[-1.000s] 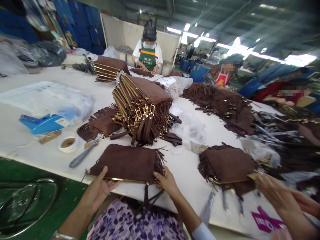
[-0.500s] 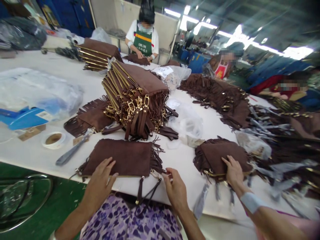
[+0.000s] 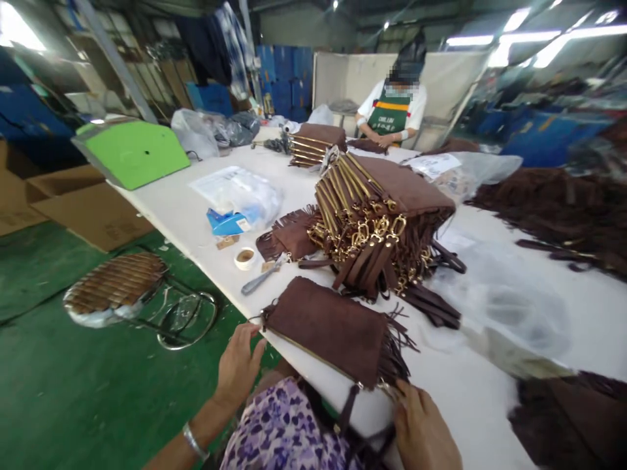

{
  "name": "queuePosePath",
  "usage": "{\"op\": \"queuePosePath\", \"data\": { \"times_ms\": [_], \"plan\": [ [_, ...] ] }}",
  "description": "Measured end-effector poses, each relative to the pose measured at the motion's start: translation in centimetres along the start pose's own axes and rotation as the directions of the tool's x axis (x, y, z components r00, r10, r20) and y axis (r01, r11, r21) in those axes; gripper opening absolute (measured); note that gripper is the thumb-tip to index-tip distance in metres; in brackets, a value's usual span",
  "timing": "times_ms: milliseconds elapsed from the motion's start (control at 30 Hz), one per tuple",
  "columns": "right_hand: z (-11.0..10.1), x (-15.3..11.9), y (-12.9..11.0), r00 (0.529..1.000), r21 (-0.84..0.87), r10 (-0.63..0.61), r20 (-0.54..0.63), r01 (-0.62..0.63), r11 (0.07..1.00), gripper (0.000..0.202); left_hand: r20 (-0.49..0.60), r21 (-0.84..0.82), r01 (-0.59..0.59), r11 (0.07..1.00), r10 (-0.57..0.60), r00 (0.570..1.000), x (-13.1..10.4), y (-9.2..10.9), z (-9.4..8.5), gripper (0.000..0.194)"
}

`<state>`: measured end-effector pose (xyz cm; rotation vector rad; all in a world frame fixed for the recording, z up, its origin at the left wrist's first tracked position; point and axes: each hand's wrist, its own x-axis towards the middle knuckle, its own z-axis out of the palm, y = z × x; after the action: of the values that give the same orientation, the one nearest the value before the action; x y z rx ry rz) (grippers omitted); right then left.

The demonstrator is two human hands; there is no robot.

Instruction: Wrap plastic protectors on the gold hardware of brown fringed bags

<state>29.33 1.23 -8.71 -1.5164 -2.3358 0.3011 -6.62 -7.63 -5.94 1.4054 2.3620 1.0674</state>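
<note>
Fringed brown pouch point(image 3: 328, 329), one, head view: lying flat on the white tabletop point(image 3: 470, 405), zipped side along the near edge, fringe point(image 3: 396, 359) at its right end.

Dark strap point(image 3: 347, 408): at the pouch's near right corner, hanging over the tabletop's near edge beside purple patterned clothing point(image 3: 289, 424).

Left hand point(image 3: 240, 365): at the pouch's near left corner; fingers lightly bent, thumb held apart; contact cannot be told.

Right hand point(image 3: 424, 427): at the metal clasp point(image 3: 386, 390), near right corner; fingers curled; whether they pinch the clasp cannot be told.

Pile of like pouches point(image 3: 416, 189): farther in from the near edge, leaning, clasps and straps bunched.

Tape roll point(image 3: 245, 259) and grey-wrapped strip point(image 3: 262, 277): left of the pile, toward the edge.

Risks, as judged: pouch dragged off the edge, cause, strap snagging on clothing; fringe strands trapped in the clasp, cause, loose ends lying close by; pile slumping onto the pouch, cause, its tilt; wrapped strip knocked to the floor, cause, an elbow or sleeve passing that edge.
</note>
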Motion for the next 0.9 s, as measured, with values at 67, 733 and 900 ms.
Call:
{"op": "queuePosePath", "data": {
  "times_ms": [67,733,900],
  "plan": [
    [0.0,0.7,-1.4,0.996,0.022,-0.079,-0.043,0.080,0.997,0.029,0.025,0.041,0.011,0.999,-0.013,1.000,0.9,-0.7,-0.2,0.043],
    [5.0,6.7,-11.7,0.970,0.324,-0.139,0.197,0.069,0.943,0.023,0.694,-0.659,0.691,0.297,-0.114,0.711,3.6,-2.7,-6.0,0.043],
    [5.4,6.6,-11.6,0.976,0.293,-0.140,0.166,0.086,0.952,0.023,0.708,-0.680,0.702,0.212,-0.059,0.704,3.5,-2.8,-6.4,0.040]
  ]
}}
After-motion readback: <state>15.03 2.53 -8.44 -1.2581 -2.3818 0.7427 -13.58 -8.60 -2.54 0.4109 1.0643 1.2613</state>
